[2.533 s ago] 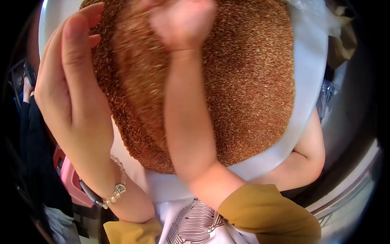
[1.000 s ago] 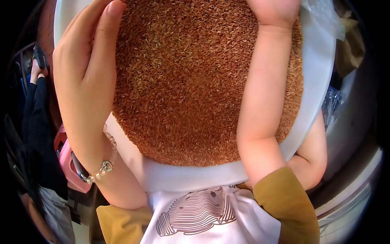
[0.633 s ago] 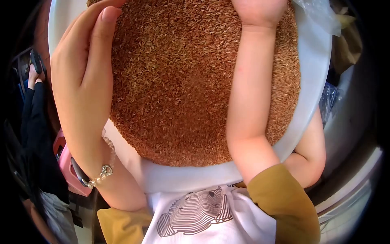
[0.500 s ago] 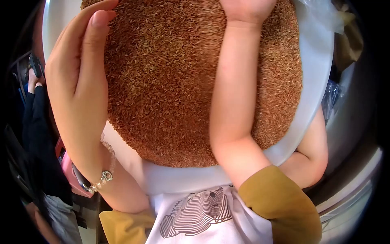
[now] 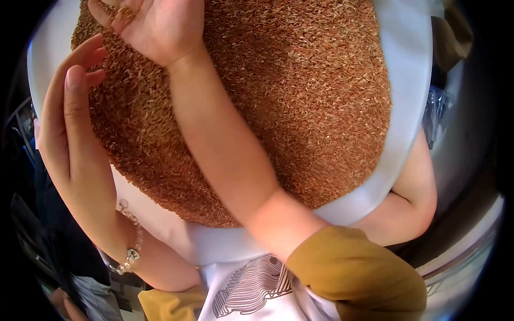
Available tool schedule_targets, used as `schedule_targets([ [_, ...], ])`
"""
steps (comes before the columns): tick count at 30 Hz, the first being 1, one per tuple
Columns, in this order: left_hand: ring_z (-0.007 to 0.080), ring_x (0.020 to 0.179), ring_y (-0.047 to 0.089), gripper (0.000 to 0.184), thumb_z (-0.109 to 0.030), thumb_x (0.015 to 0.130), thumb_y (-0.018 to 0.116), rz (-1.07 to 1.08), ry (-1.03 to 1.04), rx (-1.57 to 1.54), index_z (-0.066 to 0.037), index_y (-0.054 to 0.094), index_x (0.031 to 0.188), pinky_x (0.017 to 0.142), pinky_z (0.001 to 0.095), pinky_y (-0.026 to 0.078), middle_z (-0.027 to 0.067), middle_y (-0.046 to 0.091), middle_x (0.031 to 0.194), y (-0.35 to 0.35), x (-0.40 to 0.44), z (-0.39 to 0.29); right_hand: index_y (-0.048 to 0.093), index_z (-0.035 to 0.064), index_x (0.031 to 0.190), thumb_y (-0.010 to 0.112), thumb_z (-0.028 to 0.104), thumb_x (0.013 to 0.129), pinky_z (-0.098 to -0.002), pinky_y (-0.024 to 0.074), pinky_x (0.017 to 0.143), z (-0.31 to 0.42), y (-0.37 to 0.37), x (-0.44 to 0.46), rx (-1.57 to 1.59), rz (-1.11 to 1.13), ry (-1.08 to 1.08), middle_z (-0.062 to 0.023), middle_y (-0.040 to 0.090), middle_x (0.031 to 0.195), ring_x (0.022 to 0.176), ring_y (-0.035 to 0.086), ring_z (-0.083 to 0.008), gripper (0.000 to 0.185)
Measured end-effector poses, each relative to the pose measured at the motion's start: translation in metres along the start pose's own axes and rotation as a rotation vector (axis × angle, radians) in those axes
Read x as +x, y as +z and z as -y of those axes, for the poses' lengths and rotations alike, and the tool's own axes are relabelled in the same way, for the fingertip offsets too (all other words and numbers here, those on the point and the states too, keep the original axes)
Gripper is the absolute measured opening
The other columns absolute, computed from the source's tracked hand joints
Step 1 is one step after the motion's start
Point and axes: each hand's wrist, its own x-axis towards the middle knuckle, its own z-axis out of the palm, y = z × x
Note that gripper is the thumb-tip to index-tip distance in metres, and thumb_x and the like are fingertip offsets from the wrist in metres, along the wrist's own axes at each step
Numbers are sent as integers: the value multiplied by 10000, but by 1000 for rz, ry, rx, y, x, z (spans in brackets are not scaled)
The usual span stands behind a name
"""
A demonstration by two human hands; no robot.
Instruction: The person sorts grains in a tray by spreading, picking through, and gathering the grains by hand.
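A wide bed of reddish-brown unpolished rice (image 5: 321, 96) fills much of a white basin (image 5: 409, 80). Stretched across it from a mustard sleeve (image 5: 364, 267), my right hand (image 5: 166, 32) lies palm up at the top left, some grains on its fingers; the frame edge cuts off part of it. My left hand (image 5: 72, 117) wears a beaded bracelet (image 5: 131, 251) and is held beside the left edge of the rice. Its fingers are slightly curled, thumb extended, with nothing seen between them.
A bare bent elbow (image 5: 417, 203) shows at the right, outside the basin; whose it is I cannot tell. Clear plastic wrapping (image 5: 436, 109) and a brown bag-like thing (image 5: 452, 43) lie beyond the right rim. Dark clothing of another person (image 5: 64, 214) shows at the left.
My right hand has swept left across the rice and now shows palm up near the left hand. My left hand appears lower and farther left, with the basin also shifted left in view.
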Motion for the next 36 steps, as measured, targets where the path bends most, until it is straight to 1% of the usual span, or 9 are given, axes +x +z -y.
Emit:
schedule_targets([
  [3,193,1084,600,377,-221,1052,369,-9,39,2,18,616,1206,987,331,447,128,634,1213,0,-1,3,258,-22,1474,383,363,1014,-403,228,1182,32,15,-4,-270,-111,100,-169,247,1557,1451,222,-280,613],
  [5,193,1086,604,371,-226,1051,377,-9,42,-26,4,622,1209,985,334,455,121,640,1209,0,0,4,405,-65,1369,441,313,989,-414,313,1144,62,24,-9,-310,-218,30,-206,442,1432,1367,384,-311,537],
  [6,191,1084,605,367,-226,1050,381,-18,48,-43,-1,625,1208,981,331,457,118,644,1203,0,0,5,408,-65,1365,438,290,990,-420,358,1116,77,31,-11,-342,-294,14,-212,482,1396,1337,424,-321,517],
  [8,186,1079,608,359,-226,1049,390,-35,57,-76,-12,631,1207,974,326,461,112,653,1191,2,-1,8,435,-67,1339,410,281,994,-438,394,1094,100,38,-12,-473,-331,-78,-224,482,1391,1328,432,-338,491],
  [11,188,1071,614,359,-234,1048,393,-55,62,-58,-20,640,1198,966,317,466,110,660,1177,3,-1,4,476,-59,1322,449,253,968,-419,385,1094,118,43,-15,-501,-337,-90,-211,493,1392,1326,443,-320,473],
  [17,196,1060,630,323,-208,1035,432,-70,91,-74,-19,648,1184,951,308,478,116,668,1172,1,-1,7,446,-70,1359,461,245,955,-396,361,1110,108,43,-18,-618,-322,28,-215,455,1428,1346,422,-298,512],
  [24,205,1068,635,330,-189,1039,411,-31,179,-12,-5,643,1185,963,312,478,120,666,1179,-3,0,17,417,-88,1373,431,275,964,-407,346,1122,106,38,-18,-598,-306,-13,-239,431,1437,1350,410,-320,547],
  [34,212,1077,638,341,-237,1043,404,-29,188,-25,-64,661,1185,982,341,472,111,661,1197,-11,1,25,409,-90,1378,415,293,973,-413,337,1128,105,42,-14,-575,-301,-1,-232,429,1442,1358,402,-317,557],
  [36,202,1064,639,336,-248,1040,415,-52,212,-43,-69,660,1184,969,331,474,106,666,1184,-12,2,27,407,-91,1379,411,293,976,-416,331,1133,105,42,-14,-574,-281,0,-232,424,1446,1362,397,-317,556],
])
